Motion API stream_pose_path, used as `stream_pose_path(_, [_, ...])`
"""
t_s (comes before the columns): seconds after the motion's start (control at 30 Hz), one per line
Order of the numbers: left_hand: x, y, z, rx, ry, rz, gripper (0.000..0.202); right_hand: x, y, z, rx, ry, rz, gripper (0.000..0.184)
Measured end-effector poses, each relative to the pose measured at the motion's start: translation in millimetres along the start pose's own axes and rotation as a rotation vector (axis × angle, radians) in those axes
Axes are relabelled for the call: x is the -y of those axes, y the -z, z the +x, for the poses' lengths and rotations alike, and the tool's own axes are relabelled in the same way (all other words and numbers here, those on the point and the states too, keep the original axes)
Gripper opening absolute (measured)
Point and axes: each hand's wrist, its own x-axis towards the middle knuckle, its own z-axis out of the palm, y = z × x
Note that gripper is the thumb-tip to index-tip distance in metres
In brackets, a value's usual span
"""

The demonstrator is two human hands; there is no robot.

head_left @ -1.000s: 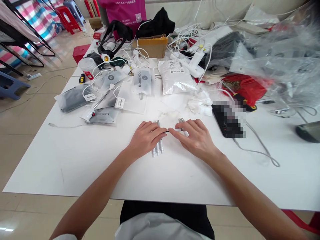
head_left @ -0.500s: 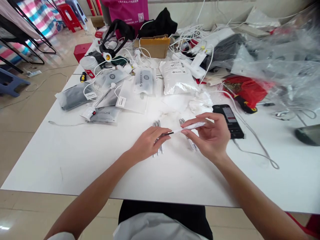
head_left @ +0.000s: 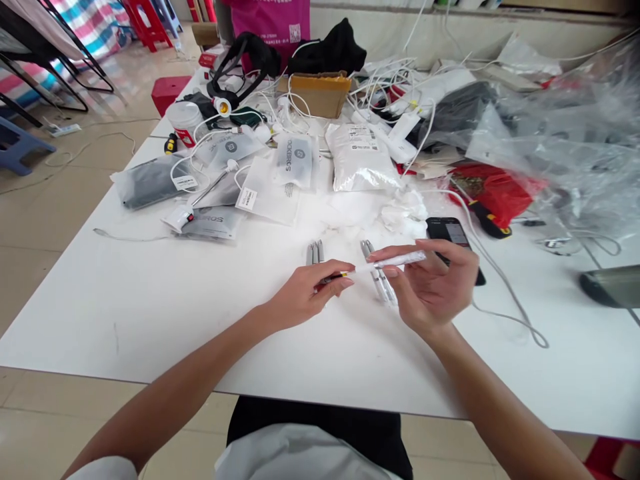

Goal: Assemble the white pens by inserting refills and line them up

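Observation:
My left hand (head_left: 303, 293) is closed round a dark pen (head_left: 333, 277), whose end shows a bit of yellow between thumb and forefinger. Thumb and fingertips of my right hand (head_left: 435, 283) pinch a thin, clear plastic sleeve (head_left: 407, 259). The sleeve's left end meets the pen's end; whether the pen is inside it I cannot tell. Just behind my left hand lie several silver pens (head_left: 315, 252) side by side, partly covered by that hand. A second group of silver pens (head_left: 384, 287) lies under the sleeve, close to my right fingers, seemingly in clear wrapping.
A black phone (head_left: 453, 233) lies behind my right hand, with a grey cable (head_left: 515, 293) curving beside it. Frosted packets (head_left: 295, 160), a white padded bag (head_left: 360, 157), a screwdriver (head_left: 490, 217), tangled white cables and clear plastic sheeting (head_left: 565, 147) crowd the table's back.
My right hand has shifted right and slightly down with the sleeve. A yellow bit now shows at the pen's end by my left hand. The whole view has shifted slightly.

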Motion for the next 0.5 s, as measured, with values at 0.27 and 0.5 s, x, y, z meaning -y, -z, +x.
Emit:
stream_pose_path(0.27, [1.2,1.5,-0.5,-0.026,0.019,-0.018,0.036,-0.5,-1.7,-0.9,-0.071,0.015,-0.043,0.043])
stream_pose_path(0.5, [-0.9,0.9,-1.3,0.012,0.0,-0.012,0.038,-3.0,-2.1,-2.4,-0.032,0.036,-0.04,0.049])
